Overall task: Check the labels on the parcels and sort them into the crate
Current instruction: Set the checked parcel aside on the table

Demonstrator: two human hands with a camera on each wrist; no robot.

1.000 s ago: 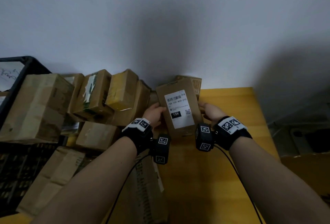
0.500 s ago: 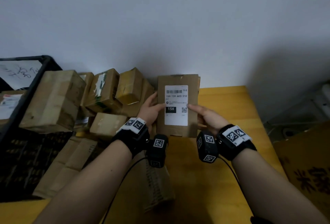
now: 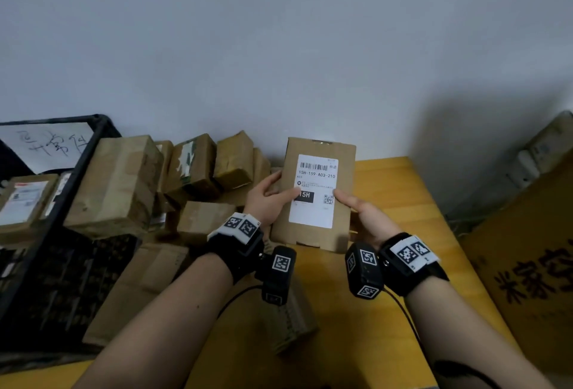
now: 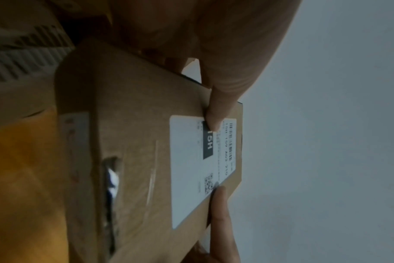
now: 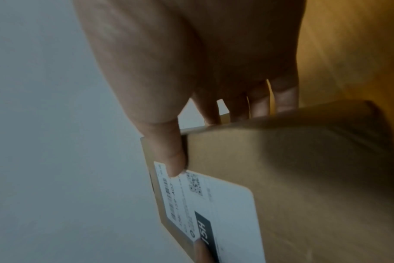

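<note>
I hold a flat brown cardboard parcel (image 3: 342,221) upright above the yellow table, its white label (image 3: 313,215) facing me; the label reads 15H-159-A03-210 with a black 15H block. My left hand (image 3: 269,199) grips its left edge, thumb on the label (image 4: 191,186), fingers behind. My right hand (image 3: 362,211) grips the right edge, thumb at the QR code on the label (image 5: 225,204), fingers behind the parcel (image 5: 304,178). A black crate (image 3: 71,184) stands at the left with labelled parcels inside.
Several brown parcels (image 3: 117,184) are piled along the wall between the crate and my hands, with more lying flat (image 3: 142,283) in front. A large printed carton (image 3: 533,258) leans at the right past the edge of the table (image 3: 403,190). A white sheet with handwriting (image 3: 46,146) stands in the crate.
The parcel has been lifted and tilted from lying slanted to upright, label square to me. Both thumbs have slid onto its front face.
</note>
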